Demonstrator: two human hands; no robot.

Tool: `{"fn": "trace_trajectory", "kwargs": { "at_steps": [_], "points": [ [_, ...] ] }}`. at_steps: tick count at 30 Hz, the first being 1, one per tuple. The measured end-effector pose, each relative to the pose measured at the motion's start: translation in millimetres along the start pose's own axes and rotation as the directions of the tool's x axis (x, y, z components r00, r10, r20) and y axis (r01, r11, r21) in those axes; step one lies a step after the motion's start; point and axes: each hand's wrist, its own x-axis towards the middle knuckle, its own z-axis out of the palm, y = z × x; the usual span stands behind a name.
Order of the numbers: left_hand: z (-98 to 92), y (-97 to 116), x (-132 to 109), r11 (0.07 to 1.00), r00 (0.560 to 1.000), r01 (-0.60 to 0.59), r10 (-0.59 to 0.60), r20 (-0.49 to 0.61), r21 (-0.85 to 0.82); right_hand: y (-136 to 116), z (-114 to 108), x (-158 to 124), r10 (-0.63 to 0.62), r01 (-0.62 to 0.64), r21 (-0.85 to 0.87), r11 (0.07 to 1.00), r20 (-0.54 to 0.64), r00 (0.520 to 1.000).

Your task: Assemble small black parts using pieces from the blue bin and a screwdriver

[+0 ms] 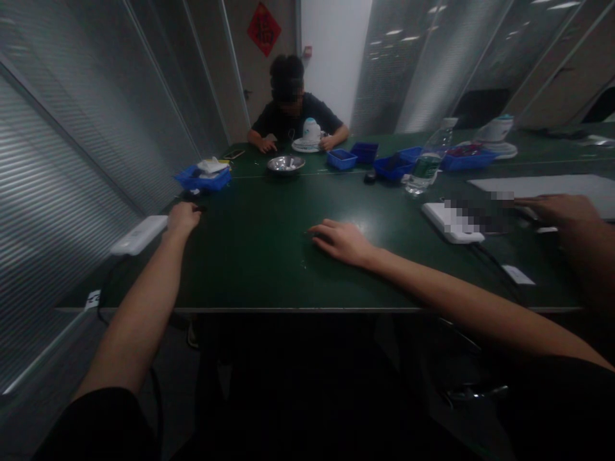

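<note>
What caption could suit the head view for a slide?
Left hand beside a white box, right hand on the green table, a person opposite.

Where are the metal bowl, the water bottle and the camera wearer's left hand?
Metal bowl [285, 171]: head view, on its near outer wall.
Water bottle [426, 168]: head view, on its label.
Left hand [182, 218]: head view, on its back.

the green table [254, 256] bears blue trays [342, 162], a metal bowl [286, 171] and a bottle [425, 169].

Smooth, slightly glossy tabletop [250, 256], shiny metal bowl [285, 172], clear plastic bottle [425, 169]
</note>
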Motion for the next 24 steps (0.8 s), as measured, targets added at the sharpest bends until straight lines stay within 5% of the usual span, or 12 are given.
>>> {"fn": "trace_trajectory", "kwargs": {
  "at_steps": [5, 11, 16, 24],
  "points": [
    [-0.5, 0.6, -2.7, 0.993, 0.998, 0.056, -0.059, 0.024, 0.104, 0.1, 0.1, 0.4, 0.005, -0.005, -0.005, 1.0, 0.004, 1.0],
    [5.8, -5.0, 0.2, 0.999, 0.997, 0.023, -0.024, -0.073, -0.022, -0.4, -0.8, -0.5, -0.004, 0.004, -0.003, 1.0, -0.001, 1.0],
    [10.4, -0.8, 2.3, 0.993, 0.992, -0.121, 0.122, 0.023, -0.012, -0.3, -0.6, -0.1, 0.0, 0.0, -0.004, 1.0, 0.001, 1.0],
    [7.1, -3.8, 6.8, 0.994, 0.995, -0.08, 0.084, 0.048, -0.072, -0.2, -0.3, -0.3, -0.007, 0.007, 0.003, 1.0, 0.007, 1.0]
  ]
}}
